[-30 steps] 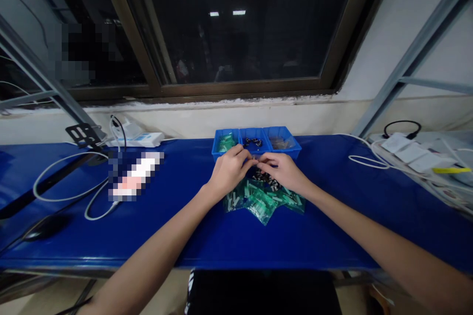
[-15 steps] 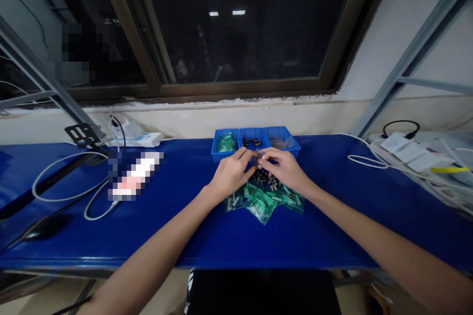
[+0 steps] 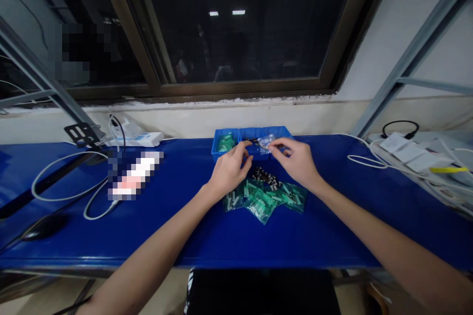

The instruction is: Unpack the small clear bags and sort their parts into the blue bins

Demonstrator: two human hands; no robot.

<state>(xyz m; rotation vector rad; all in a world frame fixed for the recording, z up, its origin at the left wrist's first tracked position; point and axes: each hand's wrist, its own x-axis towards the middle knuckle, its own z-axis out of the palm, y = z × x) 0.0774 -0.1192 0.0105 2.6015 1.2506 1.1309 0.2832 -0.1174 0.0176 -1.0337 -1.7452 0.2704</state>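
Between the thumb and fingers of my right hand (image 3: 294,156) is a small clear bag (image 3: 265,143), held over the blue bins. My left hand (image 3: 231,167) is beside it, fingers curved and apart, with nothing visible in them. Three joined blue bins (image 3: 218,153) stand behind my hands; the left one holds green bags (image 3: 225,142), the middle one dark small parts, and the right one is partly covered by my right hand. Nearer me lie a pile of black-and-silver parts (image 3: 266,177) and several green bags with pale pieces (image 3: 260,205) on the blue table (image 3: 236,241).
On the left are a blurred-out bright object (image 3: 136,175), a white cable, a black stand (image 3: 83,135) and a power strip (image 3: 146,139). White adapters (image 3: 416,152) and cables lie at the right. A window is behind.
My hands have moved apart. My right hand has shifted right and slightly up, and the clear bag now shows plainly. More of the dark pile is uncovered.
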